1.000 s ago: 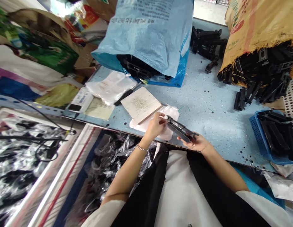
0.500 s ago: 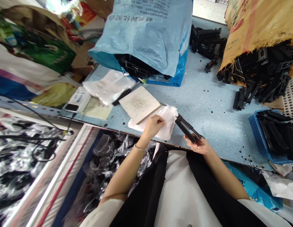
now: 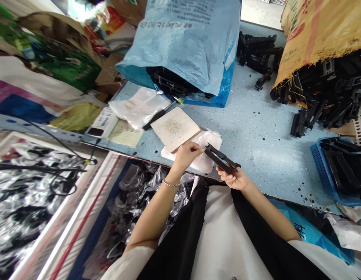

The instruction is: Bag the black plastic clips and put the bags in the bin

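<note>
My right hand point(image 3: 233, 178) grips one end of a long black plastic part point(image 3: 221, 158), whose far end points up and left toward my other hand. The fingers of my left hand point(image 3: 187, 155) are pinched at the edge of a stack of clear plastic bags point(image 3: 208, 162); whatever lies between the fingertips is too small to tell. A square pale board point(image 3: 175, 126) with dark specks on it rests partly over the plastic bags, just beyond my left hand.
Black parts spill from a blue sack point(image 3: 186, 46) and a yellow sack point(image 3: 320, 35). A blue basket point(image 3: 321, 171) of black parts stands at the right. Packed parts point(image 3: 142, 186) lie below the blue table's point(image 3: 273, 155) left front edge.
My right hand has moved left with the black part, bringing its far end close to my left fingertips. My left hand has shifted slightly. The view has shifted a little.
</note>
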The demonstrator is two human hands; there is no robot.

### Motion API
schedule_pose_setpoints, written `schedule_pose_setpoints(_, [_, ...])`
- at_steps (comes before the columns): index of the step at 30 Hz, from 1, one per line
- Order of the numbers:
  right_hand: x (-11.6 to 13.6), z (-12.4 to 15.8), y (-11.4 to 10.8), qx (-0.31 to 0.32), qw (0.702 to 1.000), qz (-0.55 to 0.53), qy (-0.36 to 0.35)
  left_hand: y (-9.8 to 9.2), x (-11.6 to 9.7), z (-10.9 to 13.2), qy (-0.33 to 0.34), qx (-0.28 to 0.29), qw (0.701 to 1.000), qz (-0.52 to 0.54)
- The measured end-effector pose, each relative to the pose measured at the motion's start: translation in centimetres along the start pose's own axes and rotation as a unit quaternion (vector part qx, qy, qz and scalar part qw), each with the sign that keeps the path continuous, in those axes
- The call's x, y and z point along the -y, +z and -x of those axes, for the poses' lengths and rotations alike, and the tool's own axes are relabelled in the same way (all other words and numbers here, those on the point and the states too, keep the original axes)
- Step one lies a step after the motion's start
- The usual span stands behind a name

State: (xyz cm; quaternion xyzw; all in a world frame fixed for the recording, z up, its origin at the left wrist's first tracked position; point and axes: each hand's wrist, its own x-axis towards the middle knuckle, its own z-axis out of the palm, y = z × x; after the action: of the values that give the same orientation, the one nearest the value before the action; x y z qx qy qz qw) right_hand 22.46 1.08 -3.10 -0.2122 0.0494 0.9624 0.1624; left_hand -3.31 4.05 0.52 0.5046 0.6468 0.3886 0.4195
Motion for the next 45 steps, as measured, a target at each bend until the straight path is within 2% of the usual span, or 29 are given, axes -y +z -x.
schedule_pose_setpoints(3, [-0.2, 0.2, -1.1, -0.008, 1.0, -0.008, 0.005, -1.3, -0.7, 0.8, 0.023, -0.024, 0.999, 0.011])
schedule_pose_setpoints(6, [0.0, 1.2, -1.3, 0.007, 1.0, 0.005, -0.017, -1.9, -1.1, 1.1, 0.041, -0.017, 0.999, -0.015])
schedule_pose_setpoints(10, [0.2, 2.2, 0.2, 0.037, 0.998, 0.028, -0.05, -1.1, -0.7, 0.9, 0.01, -0.006, 1.0, -0.007])
schedule_pose_setpoints(14, [0.2, 2.2, 1.5, 0.072, 0.996, 0.047, -0.03, -0.4, -0.5, 0.8, -0.001, -0.023, 1.0, 0.01])
schedule_pose_setpoints(19, [0.5, 2.3, 1.9, 0.109, 0.992, 0.049, -0.03, -0.5, -0.3, 0.7, -0.005, 0.02, 0.999, 0.029])
schedule_pose_setpoints(22, [0.8, 2.7, 1.7, 0.095, 0.993, 0.054, -0.038, 0.1, 0.0, 0.6, -0.006, 0.013, 1.0, 0.0])
schedule_pose_setpoints(25, [0.7, 3.1, 1.1, 0.078, 0.995, 0.052, -0.031, 1.1, 0.2, 0.8, 0.012, -0.005, 0.996, -0.086])
schedule_pose_setpoints(30, [-0.1, 3.5, 0.0, 0.062, 0.998, 0.019, -0.027, 1.9, 0.7, 0.8, 0.081, 0.036, 0.985, -0.149])
schedule_pose_setpoints(35, [-0.8, 2.1, -0.3, 0.028, 0.999, -0.021, 0.01, 1.3, 0.4, 0.6, 0.094, 0.043, 0.983, -0.15])
schedule_pose_setpoints(38, [-1.1, 0.7, -0.9, -0.012, 0.998, -0.05, 0.038, -0.2, -0.9, 1.1, 0.114, -0.02, 0.985, -0.13])
schedule_pose_setpoints(40, [-1.1, 0.2, -1.3, -0.036, 0.996, -0.066, 0.041, -1.5, -2.0, 1.7, 0.173, -0.073, 0.968, -0.167])
schedule_pose_setpoints(41, [-1.1, 0.1, -1.5, -0.045, 0.996, -0.071, 0.039, -2.1, -2.4, 2.1, 0.208, -0.081, 0.952, -0.211])
schedule_pose_setpoints(43, [-1.0, 0.3, -1.7, -0.053, 0.995, -0.076, 0.029, -3.0, -2.9, 2.5, 0.251, -0.054, 0.912, -0.32])
schedule_pose_setpoints(45, [-0.9, 0.9, -1.5, -0.047, 0.996, -0.07, 0.01, -3.3, -2.8, 2.6, 0.244, -0.021, 0.885, -0.396])
